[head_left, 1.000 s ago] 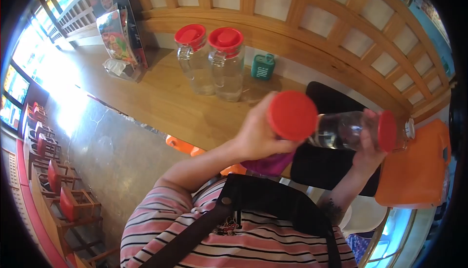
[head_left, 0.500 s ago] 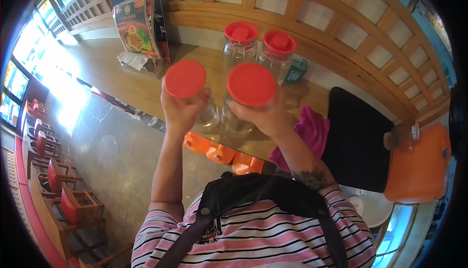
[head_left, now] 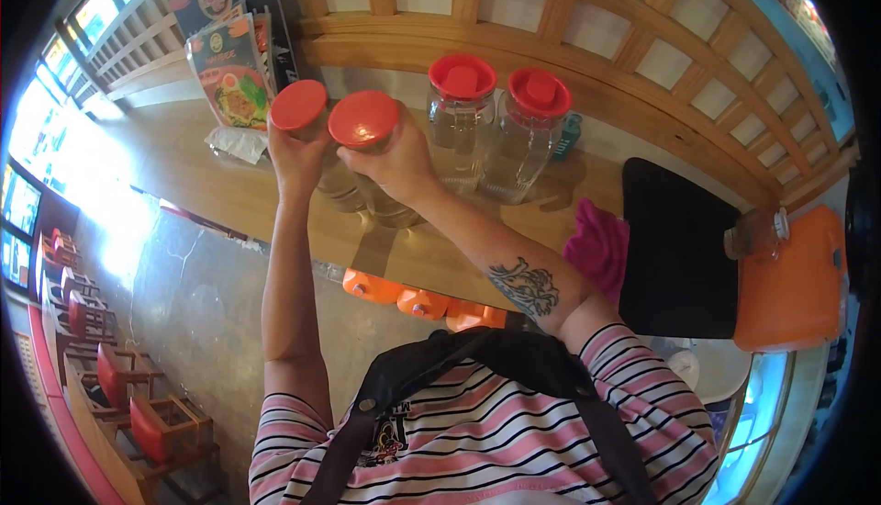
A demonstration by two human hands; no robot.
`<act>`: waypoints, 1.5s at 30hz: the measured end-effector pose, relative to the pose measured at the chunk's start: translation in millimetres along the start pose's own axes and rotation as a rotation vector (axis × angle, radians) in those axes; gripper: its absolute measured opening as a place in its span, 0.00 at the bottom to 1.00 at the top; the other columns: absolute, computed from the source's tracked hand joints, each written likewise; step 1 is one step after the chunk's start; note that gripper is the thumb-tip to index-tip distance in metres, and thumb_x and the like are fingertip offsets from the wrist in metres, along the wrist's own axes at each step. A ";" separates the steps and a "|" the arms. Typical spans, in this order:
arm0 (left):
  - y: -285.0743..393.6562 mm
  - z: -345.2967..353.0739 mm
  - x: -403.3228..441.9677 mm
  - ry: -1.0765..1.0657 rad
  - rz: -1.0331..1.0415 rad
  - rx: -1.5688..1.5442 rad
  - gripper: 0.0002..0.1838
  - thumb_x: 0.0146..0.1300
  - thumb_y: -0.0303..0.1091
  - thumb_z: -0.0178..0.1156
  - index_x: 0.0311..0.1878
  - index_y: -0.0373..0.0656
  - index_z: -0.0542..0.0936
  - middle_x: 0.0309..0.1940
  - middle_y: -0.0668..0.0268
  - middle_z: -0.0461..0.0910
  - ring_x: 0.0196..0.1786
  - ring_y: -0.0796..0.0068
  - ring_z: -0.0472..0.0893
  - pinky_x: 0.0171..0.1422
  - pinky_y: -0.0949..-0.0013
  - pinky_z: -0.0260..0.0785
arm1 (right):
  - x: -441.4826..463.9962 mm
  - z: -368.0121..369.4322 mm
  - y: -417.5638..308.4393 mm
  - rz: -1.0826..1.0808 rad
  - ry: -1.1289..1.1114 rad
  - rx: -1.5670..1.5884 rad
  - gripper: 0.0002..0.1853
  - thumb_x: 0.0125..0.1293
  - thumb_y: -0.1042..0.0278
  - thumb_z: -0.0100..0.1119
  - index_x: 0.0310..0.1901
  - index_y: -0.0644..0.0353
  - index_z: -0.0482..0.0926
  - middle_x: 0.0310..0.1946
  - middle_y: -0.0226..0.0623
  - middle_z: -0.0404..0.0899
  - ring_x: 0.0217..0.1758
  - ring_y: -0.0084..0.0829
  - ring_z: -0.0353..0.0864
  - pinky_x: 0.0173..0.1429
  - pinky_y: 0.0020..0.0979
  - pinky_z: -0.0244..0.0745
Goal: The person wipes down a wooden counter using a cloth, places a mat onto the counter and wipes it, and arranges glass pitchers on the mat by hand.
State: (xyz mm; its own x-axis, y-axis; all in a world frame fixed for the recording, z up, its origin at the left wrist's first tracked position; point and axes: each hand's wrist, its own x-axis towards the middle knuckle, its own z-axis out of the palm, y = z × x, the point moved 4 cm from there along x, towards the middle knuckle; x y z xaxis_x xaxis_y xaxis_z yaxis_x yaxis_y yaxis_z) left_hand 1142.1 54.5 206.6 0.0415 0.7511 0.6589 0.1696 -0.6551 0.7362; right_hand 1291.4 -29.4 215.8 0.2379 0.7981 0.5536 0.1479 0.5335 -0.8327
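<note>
Red lids capped two glass jars, side by side at ten o'clock in the view, over the wooden worktop; whether their bases touched it could not be told. The left hand was wrapped around one just below its lid, the right hand around the other. Red-topped jugs stood at three o'clock from them, a pink cloth lay at four.
</note>
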 end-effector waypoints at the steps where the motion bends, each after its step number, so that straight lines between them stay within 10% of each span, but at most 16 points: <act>1: -10.7 0.7 4.0 -0.009 -0.012 -0.080 0.31 0.42 0.25 0.72 0.52 0.37 0.71 0.46 0.61 0.76 0.50 0.70 0.76 0.57 0.67 0.67 | 4.6 2.5 5.3 -0.020 0.012 0.022 0.34 0.44 0.73 0.72 0.55 0.66 0.67 0.50 0.39 0.74 0.55 0.30 0.73 0.61 0.31 0.66; 8: -40.0 -7.8 18.9 -0.087 0.028 -0.180 0.23 0.48 0.23 0.65 0.50 0.39 0.73 0.41 0.67 0.77 0.42 0.78 0.76 0.47 0.72 0.68 | 12.3 -1.2 5.4 -0.049 -0.084 -0.305 0.46 0.41 0.64 0.76 0.61 0.70 0.60 0.59 0.51 0.63 0.64 0.42 0.64 0.68 0.38 0.59; 12: -90.0 -26.5 18.0 -0.167 0.028 0.051 0.25 0.62 0.35 0.61 0.59 0.34 0.68 0.55 0.59 0.71 0.57 0.70 0.71 0.63 0.65 0.61 | -35.2 -11.0 -2.3 0.015 -0.107 -0.512 0.58 0.45 0.56 0.73 0.71 0.61 0.42 0.64 0.57 0.53 0.69 0.53 0.54 0.70 0.41 0.55; 15: -58.2 -31.0 -4.4 0.122 -0.244 -0.089 0.34 0.65 0.33 0.57 0.68 0.37 0.52 0.58 0.53 0.67 0.57 0.63 0.71 0.60 0.63 0.66 | -72.1 -72.8 -29.7 0.023 -0.283 -0.406 0.51 0.49 0.59 0.71 0.70 0.60 0.49 0.64 0.55 0.56 0.68 0.50 0.56 0.69 0.41 0.56; 17: -18.8 -44.9 -21.3 0.257 -0.020 0.165 0.29 0.66 0.33 0.55 0.66 0.35 0.57 0.62 0.52 0.63 0.59 0.60 0.71 0.62 0.60 0.66 | -86.4 -134.2 -41.9 -0.022 -0.301 -0.259 0.42 0.51 0.60 0.70 0.66 0.62 0.59 0.62 0.50 0.61 0.64 0.46 0.64 0.67 0.39 0.60; 20: -7.7 -74.8 -57.7 0.248 0.232 0.699 0.26 0.67 0.39 0.52 0.63 0.34 0.63 0.62 0.53 0.65 0.58 0.57 0.72 0.62 0.57 0.66 | -121.8 -268.7 -40.6 0.085 0.255 -0.218 0.27 0.56 0.70 0.67 0.57 0.62 0.69 0.47 0.37 0.76 0.50 0.30 0.77 0.56 0.31 0.72; 23: 68.5 -35.2 -89.1 0.455 -0.031 0.374 0.26 0.67 0.42 0.52 0.61 0.33 0.64 0.54 0.49 0.73 0.54 0.57 0.75 0.60 0.57 0.67 | -180.1 -424.7 -59.6 0.038 0.761 -0.452 0.23 0.57 0.72 0.66 0.54 0.61 0.71 0.43 0.34 0.76 0.46 0.22 0.77 0.51 0.25 0.74; 28: 125.1 25.6 -120.7 0.469 0.158 0.339 0.24 0.69 0.44 0.50 0.55 0.31 0.70 0.47 0.50 0.78 0.50 0.59 0.77 0.56 0.60 0.68 | -258.3 -649.1 -116.9 -0.098 1.387 -1.221 0.39 0.51 0.60 0.71 0.61 0.64 0.62 0.58 0.54 0.56 0.62 0.49 0.55 0.62 0.48 0.60; 30: 146.3 50.8 -127.4 0.351 0.360 0.608 0.23 0.71 0.46 0.44 0.49 0.33 0.75 0.45 0.54 0.79 0.49 0.60 0.76 0.57 0.61 0.66 | -280.1 -719.7 -118.8 0.218 1.644 -1.486 0.36 0.52 0.56 0.70 0.57 0.66 0.65 0.55 0.50 0.62 0.59 0.44 0.62 0.59 0.45 0.63; 32: 170.3 86.3 -143.5 0.236 0.553 0.813 0.24 0.71 0.45 0.39 0.44 0.35 0.78 0.44 0.58 0.80 0.49 0.62 0.76 0.58 0.62 0.64 | -297.9 -808.5 -94.5 0.126 1.388 -1.026 0.27 0.55 0.55 0.68 0.48 0.64 0.71 0.41 0.39 0.74 0.44 0.34 0.74 0.47 0.37 0.71; 33: 136.2 94.8 -160.9 0.173 0.320 0.359 0.21 0.68 0.42 0.41 0.43 0.35 0.78 0.41 0.59 0.79 0.48 0.65 0.75 0.57 0.63 0.65 | -298.6 -828.7 -89.8 -0.005 1.290 -0.815 0.22 0.55 0.55 0.68 0.43 0.62 0.73 0.33 0.33 0.74 0.35 0.29 0.73 0.38 0.32 0.70; 36: 153.6 188.2 -214.9 -0.508 -0.345 0.235 0.12 0.58 0.29 0.59 0.46 0.39 0.76 0.38 0.61 0.79 0.43 0.71 0.77 0.48 0.67 0.70 | -292.3 -796.6 -96.3 0.148 1.334 -0.483 0.12 0.55 0.58 0.69 0.29 0.54 0.77 0.20 0.24 0.73 0.20 0.15 0.68 0.21 0.19 0.59; 38: 144.6 225.2 -250.8 -0.699 -0.460 0.378 0.19 0.59 0.43 0.62 0.47 0.40 0.77 0.41 0.59 0.79 0.44 0.65 0.78 0.47 0.62 0.71 | -291.7 -775.8 -97.6 0.293 1.424 -0.473 0.12 0.54 0.60 0.71 0.31 0.54 0.77 0.22 0.23 0.74 0.19 0.14 0.67 0.21 0.18 0.57; 39: 148.6 238.9 -261.9 -0.810 -0.070 0.599 0.29 0.52 0.55 0.65 0.49 0.41 0.76 0.44 0.58 0.75 0.48 0.59 0.74 0.49 0.59 0.69 | -290.0 -770.0 -97.0 0.158 1.368 -0.445 0.12 0.53 0.61 0.72 0.31 0.54 0.77 0.21 0.23 0.73 0.18 0.14 0.65 0.21 0.18 0.56; 45: 134.2 265.7 -302.3 -0.904 -0.108 0.702 0.29 0.53 0.54 0.62 0.48 0.39 0.74 0.44 0.55 0.72 0.50 0.55 0.71 0.53 0.56 0.64 | -282.6 -666.4 -124.8 0.106 1.053 -0.208 0.09 0.56 0.69 0.68 0.27 0.58 0.76 0.15 0.23 0.67 0.13 0.14 0.57 0.20 0.18 0.51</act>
State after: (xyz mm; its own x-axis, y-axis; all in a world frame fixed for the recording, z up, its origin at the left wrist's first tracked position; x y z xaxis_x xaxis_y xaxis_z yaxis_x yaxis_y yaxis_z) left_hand 1414.0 -238.9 65.1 0.6367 0.7702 0.0368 0.7147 -0.6075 0.3466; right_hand 1845.4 -508.1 157.3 0.9508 0.1425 0.2752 0.2145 0.3381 -0.9163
